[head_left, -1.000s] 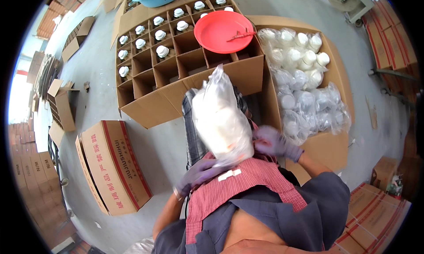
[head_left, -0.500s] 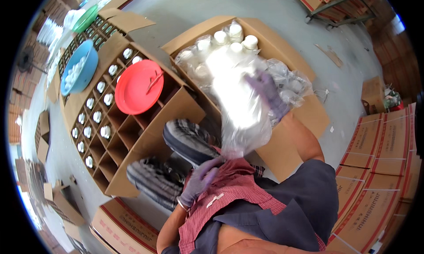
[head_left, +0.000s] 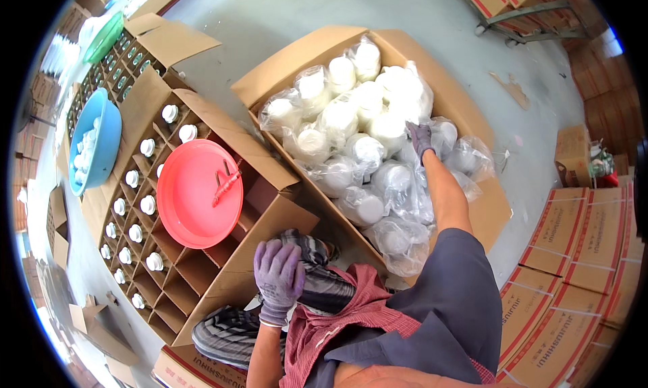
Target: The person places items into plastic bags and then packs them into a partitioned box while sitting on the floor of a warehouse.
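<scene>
My right hand (head_left: 421, 140), in a grey-purple glove, reaches into a large open cardboard box (head_left: 486, 209). Its fingers close at the lower edge of a clear plastic bag (head_left: 413, 99) around bright white containers. Many similar bagged white containers (head_left: 364, 209) fill the box; the fingertips are partly hidden. Over my knee, my left hand (head_left: 278, 274), gloved alike, is raised with bent fingers slightly apart and nothing visible in it. Beside it stands a divided carton (head_left: 181, 295) with white-capped bottles (head_left: 154, 261) in some compartments. A red basin (head_left: 192, 216) with a reddish stick-like tool (head_left: 228, 187) rests on the dividers.
A blue basin (head_left: 111, 142) of small white pieces sits on the carton's far-left side, with a green basin (head_left: 104, 38) beyond. Sealed cartons (head_left: 574, 280) are stacked at my right. A wheeled cart (head_left: 533, 15) stands at the far right, and cardboard scraps (head_left: 511, 90) lie on the floor.
The bright bagged white load that hung over the box near my lap is now at the box's far right side. My right hand moved with it; my left hand rose and shifted left.
</scene>
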The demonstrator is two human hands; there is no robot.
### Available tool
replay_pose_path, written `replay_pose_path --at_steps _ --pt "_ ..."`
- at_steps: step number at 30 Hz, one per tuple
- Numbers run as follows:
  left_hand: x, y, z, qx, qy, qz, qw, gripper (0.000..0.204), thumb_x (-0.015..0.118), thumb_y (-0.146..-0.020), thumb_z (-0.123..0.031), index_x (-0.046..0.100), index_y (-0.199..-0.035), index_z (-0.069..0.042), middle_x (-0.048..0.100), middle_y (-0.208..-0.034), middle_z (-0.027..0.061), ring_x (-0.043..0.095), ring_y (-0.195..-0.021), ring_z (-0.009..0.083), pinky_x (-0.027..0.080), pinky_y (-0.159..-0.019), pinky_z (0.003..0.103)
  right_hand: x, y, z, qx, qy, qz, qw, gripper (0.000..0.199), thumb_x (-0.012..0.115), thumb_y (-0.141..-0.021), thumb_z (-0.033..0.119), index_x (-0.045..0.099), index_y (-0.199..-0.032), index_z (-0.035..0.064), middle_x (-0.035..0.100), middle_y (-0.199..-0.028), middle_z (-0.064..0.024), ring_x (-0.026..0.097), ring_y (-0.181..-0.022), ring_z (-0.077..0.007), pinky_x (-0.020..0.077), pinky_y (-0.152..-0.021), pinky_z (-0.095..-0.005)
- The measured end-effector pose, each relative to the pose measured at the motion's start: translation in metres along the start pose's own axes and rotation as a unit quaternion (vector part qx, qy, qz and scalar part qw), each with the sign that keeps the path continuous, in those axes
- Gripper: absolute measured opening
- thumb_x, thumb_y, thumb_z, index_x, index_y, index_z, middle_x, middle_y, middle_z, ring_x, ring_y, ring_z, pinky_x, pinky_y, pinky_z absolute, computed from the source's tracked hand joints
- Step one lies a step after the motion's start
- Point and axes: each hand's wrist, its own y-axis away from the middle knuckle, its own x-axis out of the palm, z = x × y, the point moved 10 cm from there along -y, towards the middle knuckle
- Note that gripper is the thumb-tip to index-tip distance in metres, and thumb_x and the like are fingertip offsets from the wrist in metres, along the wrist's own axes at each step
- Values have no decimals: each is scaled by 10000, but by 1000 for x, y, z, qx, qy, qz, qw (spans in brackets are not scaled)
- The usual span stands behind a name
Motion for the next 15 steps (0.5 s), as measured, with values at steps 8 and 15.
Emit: replay_pose_path --at_steps 8,15 --pt "17 -25 -2 -13 27 11 1000 330 651 -760 -158 661 -1082 -82 637 -1113 70 579 -1080 298 387 -1047 536 14 -47 9 61 667 272 691 509 614 -866 389 620 -1203 9 639 -1202 -214 615 -1105 -308 481 -939 -405" --pt "21 -37 -5 6 44 16 999 313 658 -747 -165 671 -1052 -94 642 -1092 59 597 -1048 286 409 -1023 527 127 -40 177 -270 572 221 742 846 760 -774 326 323 -1494 248 373 -1480 -186 481 -1272 -393 423 -1056 -439"
